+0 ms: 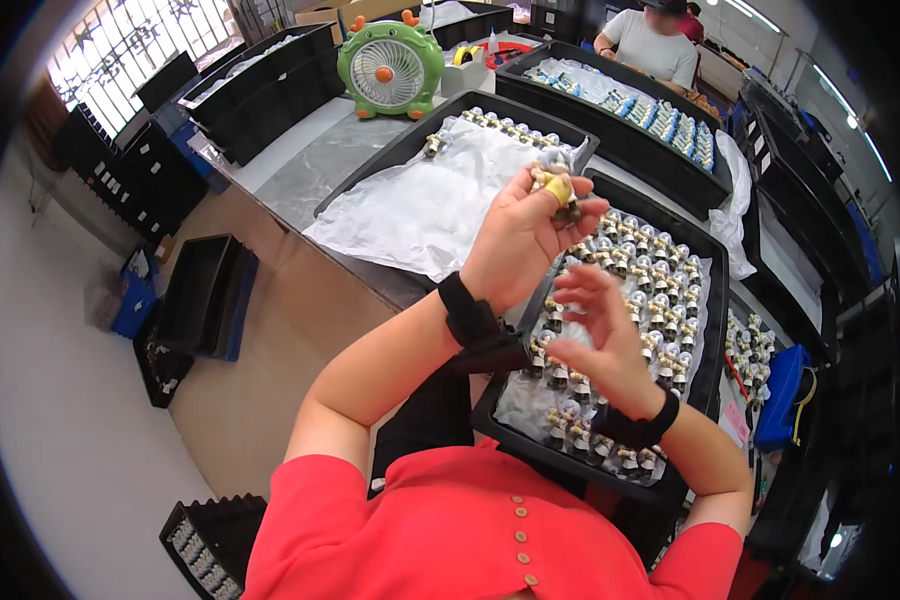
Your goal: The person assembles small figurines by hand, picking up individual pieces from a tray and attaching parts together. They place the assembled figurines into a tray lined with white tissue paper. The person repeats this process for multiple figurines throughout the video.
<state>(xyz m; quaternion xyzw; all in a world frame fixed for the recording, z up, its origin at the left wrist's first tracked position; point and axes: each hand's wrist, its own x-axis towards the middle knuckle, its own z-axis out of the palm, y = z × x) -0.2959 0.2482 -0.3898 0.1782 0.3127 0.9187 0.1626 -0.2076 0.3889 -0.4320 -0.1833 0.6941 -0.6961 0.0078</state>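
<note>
Red sleeve (450, 530), black tray (705, 370), fan (390, 68)

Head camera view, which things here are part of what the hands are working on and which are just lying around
In use: left hand holding a small figurine; right hand open over the black tray of figurines.
Lying about: green desk fan; tray lined with white plastic; blue box.

Person in a red short-sleeved top, black bands at both wrists

The top (480, 525) has a row of small round buttons down its front; a broad black band wraps the left wrist (470, 318), another the right wrist (638, 425); forearms bare.
</note>
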